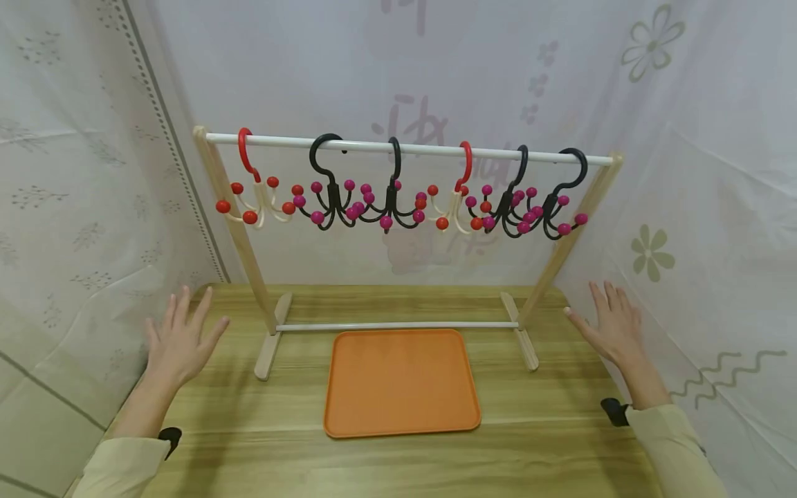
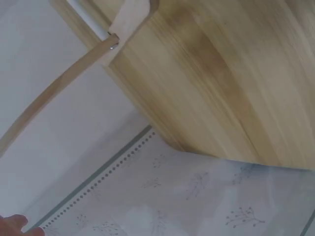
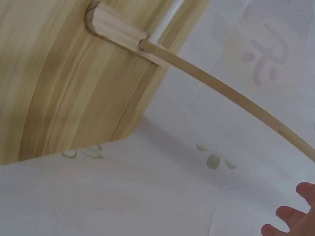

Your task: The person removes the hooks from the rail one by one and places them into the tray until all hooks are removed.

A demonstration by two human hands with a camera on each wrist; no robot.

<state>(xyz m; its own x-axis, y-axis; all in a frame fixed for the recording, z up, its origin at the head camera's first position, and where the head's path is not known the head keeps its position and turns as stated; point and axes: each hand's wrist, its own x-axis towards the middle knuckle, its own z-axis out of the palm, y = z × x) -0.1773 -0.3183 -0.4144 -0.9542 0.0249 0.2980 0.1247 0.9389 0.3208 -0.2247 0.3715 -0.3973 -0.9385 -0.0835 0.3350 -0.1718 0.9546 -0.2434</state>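
My left hand (image 1: pixel 180 349) is held over the table's left side, fingers spread and straight, with nothing in it. On the right, my right hand (image 1: pixel 613 328) mirrors it, fingers extended and holding nothing. Between them stands a rack with a white top bar (image 1: pixel 429 149). From that bar hang two cream octopus-style hangers with red hooks, one at left (image 1: pixel 261 200) and one right of middle (image 1: pixel 456 204), both tipped with red balls. Several black ones with magenta balls hang too, among them a black hanger (image 1: pixel 333 197) near the left. Only fingertips show in each wrist view.
An orange tray (image 1: pixel 401 384) lies on the wooden table (image 1: pixel 398 467) in front of the rack's white lower bar (image 1: pixel 398 325). Wooden feet, left (image 1: pixel 266 356) and right (image 1: pixel 528 349), carry the slanted posts. Patterned cloth (image 1: pixel 716 228) surrounds the table at the back and sides.
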